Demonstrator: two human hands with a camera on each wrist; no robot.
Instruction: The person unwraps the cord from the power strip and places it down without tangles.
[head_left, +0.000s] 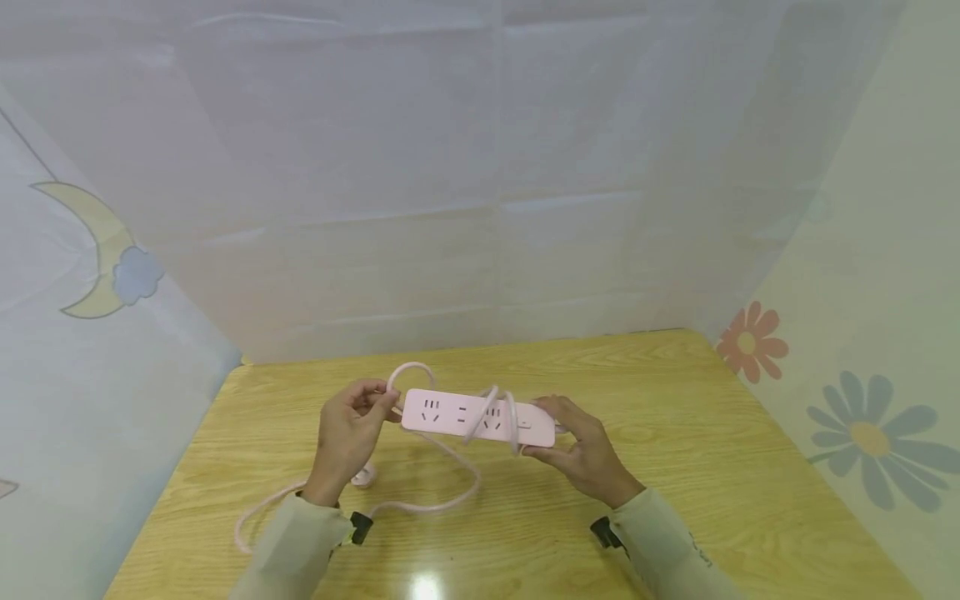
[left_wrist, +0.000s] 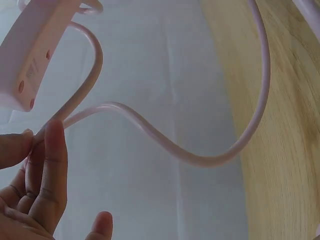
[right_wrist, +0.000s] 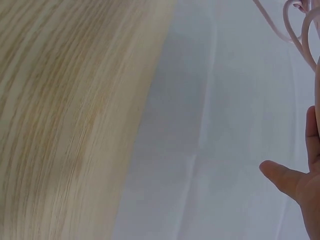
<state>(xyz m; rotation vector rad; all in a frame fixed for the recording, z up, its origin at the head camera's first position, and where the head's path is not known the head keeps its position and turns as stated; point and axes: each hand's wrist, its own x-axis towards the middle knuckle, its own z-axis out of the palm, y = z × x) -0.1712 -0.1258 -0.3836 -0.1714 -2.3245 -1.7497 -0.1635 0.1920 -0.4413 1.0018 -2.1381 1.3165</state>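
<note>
A pale pink power strip is held up over the table, its socket face toward the head camera. Part of its cord is wound around the right half of the strip. My right hand grips the strip's right end between thumb and fingers. At the left end, my left hand pinches the cord between thumb and fingertips; the left wrist view shows this pinch on the cord close up. The loose cord loops down onto the table, where the plug lies beside my left wrist.
The wooden table spreads beneath both hands. A pale cloth or sheet hangs behind it. At the sides are panels with a moon and flowers. Light glares off the table near its front.
</note>
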